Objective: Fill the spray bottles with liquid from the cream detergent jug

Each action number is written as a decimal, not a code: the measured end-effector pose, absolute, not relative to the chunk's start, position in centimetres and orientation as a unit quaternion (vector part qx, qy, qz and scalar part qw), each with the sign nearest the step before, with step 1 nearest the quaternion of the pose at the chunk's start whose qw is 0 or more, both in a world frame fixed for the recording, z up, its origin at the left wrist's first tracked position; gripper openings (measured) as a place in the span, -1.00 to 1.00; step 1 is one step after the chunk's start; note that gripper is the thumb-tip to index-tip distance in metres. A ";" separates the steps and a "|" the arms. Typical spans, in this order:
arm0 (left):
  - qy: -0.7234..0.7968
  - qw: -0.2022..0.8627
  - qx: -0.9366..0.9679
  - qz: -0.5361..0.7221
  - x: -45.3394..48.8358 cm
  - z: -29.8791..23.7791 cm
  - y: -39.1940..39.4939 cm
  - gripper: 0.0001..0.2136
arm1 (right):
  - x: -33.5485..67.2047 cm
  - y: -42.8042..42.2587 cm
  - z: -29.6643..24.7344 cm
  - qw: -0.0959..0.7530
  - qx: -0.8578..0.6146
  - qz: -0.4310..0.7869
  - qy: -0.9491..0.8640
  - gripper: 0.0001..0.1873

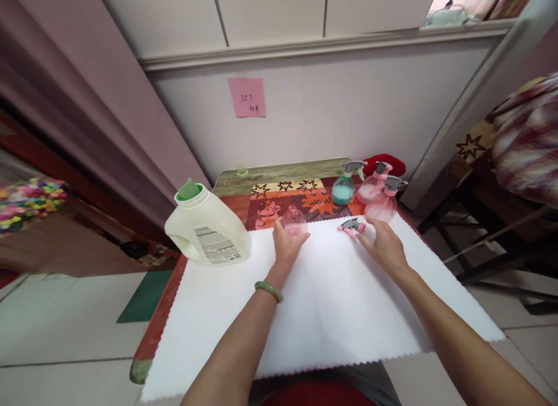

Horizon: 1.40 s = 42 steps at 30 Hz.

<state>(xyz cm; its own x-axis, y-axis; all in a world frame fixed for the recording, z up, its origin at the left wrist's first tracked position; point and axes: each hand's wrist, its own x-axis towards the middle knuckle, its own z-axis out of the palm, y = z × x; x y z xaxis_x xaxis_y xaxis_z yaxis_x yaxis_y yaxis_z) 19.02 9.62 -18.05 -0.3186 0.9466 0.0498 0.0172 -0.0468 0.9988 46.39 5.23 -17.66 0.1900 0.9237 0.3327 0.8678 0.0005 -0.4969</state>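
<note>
My left hand (pixel 288 243), with a green bangle on its wrist, is closed around a clear pink bottle (pixel 295 220) with an open neck and no spray head on it. The bottle stands upright near the far edge of the white cloth. A grey and pink spray head (pixel 352 225) lies on the cloth to its right. Beside that spray head is my right hand (pixel 383 246), thumb and forefinger apart at its near end; whether they touch it I cannot tell. Just beyond the right hand stands a pink spray bottle (pixel 381 207) with its head on.
A large whitish jug (pixel 213 228) with a green spout stands at the left. At the back right are a teal spray bottle (pixel 343 189), another pink spray bottle (pixel 368 189) and a red object (pixel 394 164). A small green cap (pixel 242 172) sits near the wall.
</note>
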 end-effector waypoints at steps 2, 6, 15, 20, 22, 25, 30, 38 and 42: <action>0.587 0.359 0.462 0.560 19.5 -18.4 9.4 -0.18 | 45.2 4.1 -17.1 0.352 -0.679 0.031 -0.644 -0.52; 0.615 0.304 0.520 0.510 20.4 -18.9 9.2 -0.18 | 42.2 3.1 -16.8 0.402 -0.628 0.028 -0.665 -0.61; 0.559 0.223 0.630 0.492 16.2 -17.9 3.7 -0.10 | 36.4 0.5 -16.6 0.511 -0.504 0.014 -0.696 -0.81; 0.588 0.083 0.546 0.591 8.4 -16.2 -1.9 -0.50 | 32.1 -0.9 -15.4 0.531 -0.435 0.100 -0.721 -0.82; 0.612 0.057 0.489 0.619 4.9 -15.6 -2.6 -0.51 | 29.5 -0.7 -15.2 0.528 -0.418 0.164 -0.721 -0.79; 0.638 0.055 0.419 0.644 0.3 -15.1 -2.7 -0.46 | 25.4 0.3 -15.6 0.516 -0.393 0.271 -0.711 -0.67; 0.656 0.092 0.359 0.658 -3.6 -15.4 -2.4 -0.46 | 20.4 2.5 -18.3 0.512 -0.428 0.404 -0.625 -0.43; 0.672 0.142 0.336 0.644 -4.7 -16.7 -1.9 -0.51 | 19.8 3.1 -21.2 0.507 -0.441 0.493 -0.553 -0.58; 0.676 0.147 0.333 0.640 -4.8 -16.5 -0.9 -0.55 | 20.2 3.0 -20.9 0.510 -0.429 0.515 -0.539 -0.58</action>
